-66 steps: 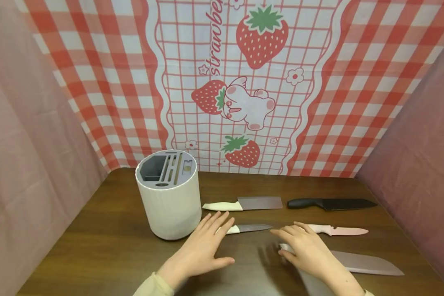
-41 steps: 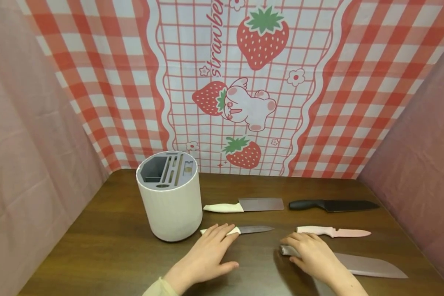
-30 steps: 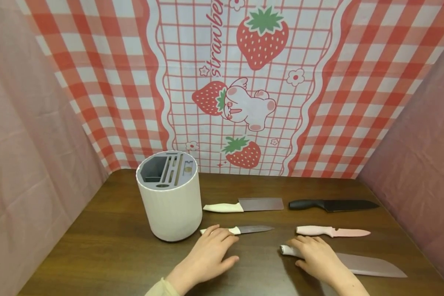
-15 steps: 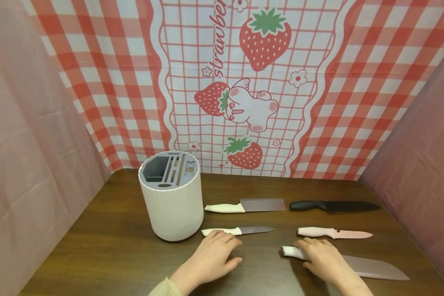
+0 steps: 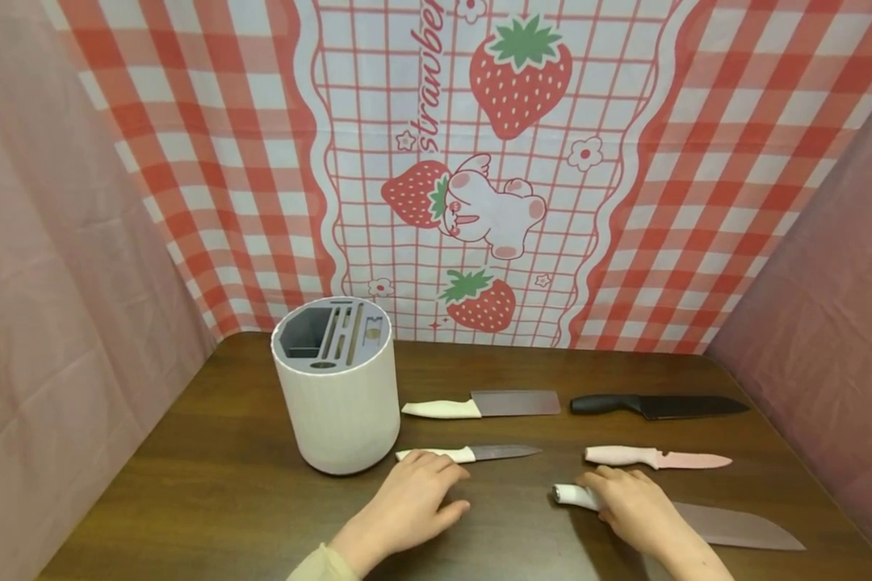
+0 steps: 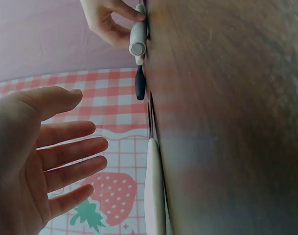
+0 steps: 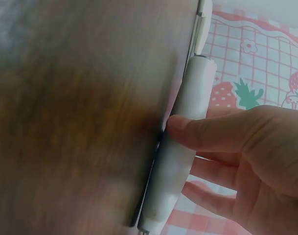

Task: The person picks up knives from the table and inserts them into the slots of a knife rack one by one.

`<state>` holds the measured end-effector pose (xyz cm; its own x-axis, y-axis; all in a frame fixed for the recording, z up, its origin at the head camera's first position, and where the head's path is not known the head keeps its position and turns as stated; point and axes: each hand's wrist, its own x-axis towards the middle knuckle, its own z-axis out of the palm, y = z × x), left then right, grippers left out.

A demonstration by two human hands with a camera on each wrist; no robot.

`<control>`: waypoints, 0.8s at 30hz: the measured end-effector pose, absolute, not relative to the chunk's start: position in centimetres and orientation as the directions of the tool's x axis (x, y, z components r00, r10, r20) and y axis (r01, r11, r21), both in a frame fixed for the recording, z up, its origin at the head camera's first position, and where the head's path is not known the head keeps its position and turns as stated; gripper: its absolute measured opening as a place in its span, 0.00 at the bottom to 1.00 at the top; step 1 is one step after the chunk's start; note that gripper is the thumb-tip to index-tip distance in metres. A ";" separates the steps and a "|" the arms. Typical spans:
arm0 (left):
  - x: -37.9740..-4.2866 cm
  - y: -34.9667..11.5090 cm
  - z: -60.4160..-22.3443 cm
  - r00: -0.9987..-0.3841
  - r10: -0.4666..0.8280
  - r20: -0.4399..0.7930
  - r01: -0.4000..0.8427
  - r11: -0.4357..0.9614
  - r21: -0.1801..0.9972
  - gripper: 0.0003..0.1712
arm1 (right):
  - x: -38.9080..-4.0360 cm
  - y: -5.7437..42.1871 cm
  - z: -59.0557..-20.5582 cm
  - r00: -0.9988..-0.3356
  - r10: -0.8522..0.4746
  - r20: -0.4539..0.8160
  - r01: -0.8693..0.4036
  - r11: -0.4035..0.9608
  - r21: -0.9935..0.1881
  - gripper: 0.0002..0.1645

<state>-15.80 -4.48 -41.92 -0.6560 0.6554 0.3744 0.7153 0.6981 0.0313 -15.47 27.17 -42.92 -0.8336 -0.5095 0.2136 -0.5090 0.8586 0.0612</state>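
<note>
My right hand (image 5: 635, 508) pinches the white handle of a large chef's knife (image 5: 741, 526), which lies at the near right with its broad blade pointing right. In the right wrist view, the thumb presses one side of the knife handle (image 7: 180, 161) while the other fingers reach round behind. My left hand (image 5: 410, 508) is held with spread, relaxed fingers just in front of a paring knife (image 5: 505, 452), overlapping its cream handle in the head view. Nothing lies in the left palm (image 6: 16, 161) in the left wrist view.
A white knife block (image 5: 341, 420) with a grey slotted top stands at the left. Behind the paring knife lies a cleaver (image 5: 516, 403). Farther right are a black knife (image 5: 686, 406) and a pink knife (image 5: 690, 460). A strawberry-print cloth (image 5: 589, 234) hangs behind the wooden table (image 5: 211, 500).
My right hand has come down onto the chef's knife handle and shifted a little right along it. The left hand has drawn back slightly from the paring knife. The knives keep their places.
</note>
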 end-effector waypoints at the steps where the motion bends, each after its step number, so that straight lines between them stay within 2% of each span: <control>1: -15.8 -4.5 -41.9 -0.656 0.655 0.376 0.715 0.699 0.031 0.16 | -15.4 27.2 -42.9 -0.832 -0.512 0.213 -0.512 0.857 0.061 0.26; 11: -15.7 -4.4 -42.1 -0.642 0.669 0.375 0.730 0.683 0.030 0.15 | -15.1 26.9 -42.5 -0.835 -0.494 0.241 -0.506 0.862 0.014 0.27; 17: -15.7 -4.6 -42.1 -0.642 0.658 0.394 0.725 0.688 0.033 0.14 | -15.2 26.5 -42.1 -0.806 -0.509 0.302 -0.527 0.849 0.026 0.27; 24: -15.8 -4.7 -41.9 -0.654 0.654 0.380 0.718 0.695 0.040 0.15 | -15.0 25.8 -41.3 -0.798 -0.520 0.303 -0.545 0.839 0.005 0.25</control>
<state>-15.81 -4.71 -41.86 -0.6542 0.6541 0.3798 0.7180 0.6949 0.0398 -15.01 25.82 -41.25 -0.7982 -0.5204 0.3034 -0.5447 0.8386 0.0053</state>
